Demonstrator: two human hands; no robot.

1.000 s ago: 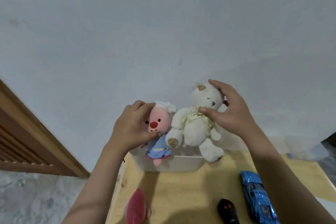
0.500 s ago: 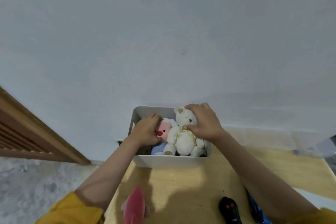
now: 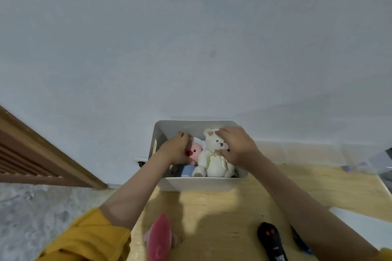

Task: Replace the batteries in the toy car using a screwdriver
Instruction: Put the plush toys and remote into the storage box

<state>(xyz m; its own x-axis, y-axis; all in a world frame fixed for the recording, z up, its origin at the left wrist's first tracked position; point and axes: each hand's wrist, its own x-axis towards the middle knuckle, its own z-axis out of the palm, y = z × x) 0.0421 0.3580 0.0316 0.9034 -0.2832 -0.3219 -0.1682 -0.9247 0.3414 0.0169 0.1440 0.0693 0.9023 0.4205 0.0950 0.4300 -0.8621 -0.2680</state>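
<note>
Both hands reach into the white bin on the worktop: the left hand grips the pink doll, the right hand grips the white teddy bear. The blue toy car lies near the right forearm, mostly hidden.

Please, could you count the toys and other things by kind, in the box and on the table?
Plush toys: 3, the white teddy bear, the pink-faced doll, the pink plush toy.
Boxes: 1, the white plastic box.
Remotes: 1, the black remote control.
Toy cars: 1, the blue toy car, mostly hidden.
Total: 6.
</note>
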